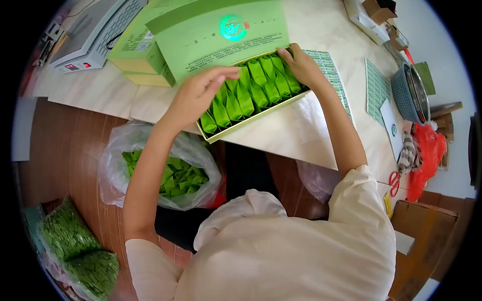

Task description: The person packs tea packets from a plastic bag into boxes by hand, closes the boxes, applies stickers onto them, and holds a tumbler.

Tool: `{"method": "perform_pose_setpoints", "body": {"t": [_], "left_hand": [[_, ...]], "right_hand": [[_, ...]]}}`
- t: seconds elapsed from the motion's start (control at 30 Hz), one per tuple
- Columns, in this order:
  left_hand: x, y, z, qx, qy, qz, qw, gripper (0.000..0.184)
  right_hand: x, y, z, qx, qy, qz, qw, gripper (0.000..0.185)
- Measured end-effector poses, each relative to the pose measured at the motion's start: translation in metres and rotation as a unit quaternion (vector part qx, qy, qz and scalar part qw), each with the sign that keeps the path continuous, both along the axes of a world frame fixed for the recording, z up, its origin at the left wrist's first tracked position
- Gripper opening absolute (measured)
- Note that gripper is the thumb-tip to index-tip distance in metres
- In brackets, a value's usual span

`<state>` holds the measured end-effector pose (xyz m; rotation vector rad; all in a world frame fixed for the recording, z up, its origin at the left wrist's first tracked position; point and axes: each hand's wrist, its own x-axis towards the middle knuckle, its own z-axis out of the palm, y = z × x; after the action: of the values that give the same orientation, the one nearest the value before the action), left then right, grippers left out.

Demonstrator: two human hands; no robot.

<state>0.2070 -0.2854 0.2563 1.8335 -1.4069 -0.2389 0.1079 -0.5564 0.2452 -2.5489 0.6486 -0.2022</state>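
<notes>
An open light-green gift box (pixel 256 118) lies tilted at the table's front edge. Its printed lid (pixel 201 40) stands raised behind it. Rows of bright green foil packets (pixel 245 102) fill the box. My left hand (pixel 197 93) is over the left part of the box, fingers stretched out and nothing visibly held; it hides some packets. At the far right corner, my right hand (pixel 303 66) grips the box's rim, its thumb on the inner side near the end packets. The other fingers are partly hidden.
A clear bag of loose green packets (pixel 183 175) hangs below the table edge. More filled bags (pixel 70 231) sit on the floor. Green boxes (pixel 138 55) and a sealing machine (pixel 95 42) stand left; sticker sheets (pixel 376 90), a blue basket (pixel 404 93) and red scissors (pixel 394 183) lie right.
</notes>
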Motion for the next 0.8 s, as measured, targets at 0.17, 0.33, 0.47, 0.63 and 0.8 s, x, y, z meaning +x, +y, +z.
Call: {"method": "perform_pose_setpoints", "body": {"t": [0.17,0.33,0.47,0.63,0.8], "left_hand": [[-0.013,0.034,-0.001,-0.043,0.122,0.043,0.991,0.026],[-0.026,0.03,0.007,-0.054,-0.035,0.008,0.998,0.028],[-0.028,0.014,0.018,0.059,-0.181,-0.049,0.98,0.03],[-0.022,0.002,0.019,0.088,-0.167,-0.083,0.978,0.028],[-0.027,-0.029,0.018,0.02,-0.247,-0.13,0.96,0.033]], "right_hand": [[-0.001,0.0,-0.007,-0.02,-0.018,-0.01,1.0,0.055],[-0.002,0.009,-0.003,-0.074,-0.025,-0.033,0.996,0.054],[-0.003,-0.005,-0.011,0.024,-0.051,-0.027,0.998,0.055],[-0.013,-0.003,0.002,0.241,-0.081,-0.016,0.967,0.055],[-0.016,-0.005,0.002,0.319,-0.102,-0.007,0.942,0.052]]}}
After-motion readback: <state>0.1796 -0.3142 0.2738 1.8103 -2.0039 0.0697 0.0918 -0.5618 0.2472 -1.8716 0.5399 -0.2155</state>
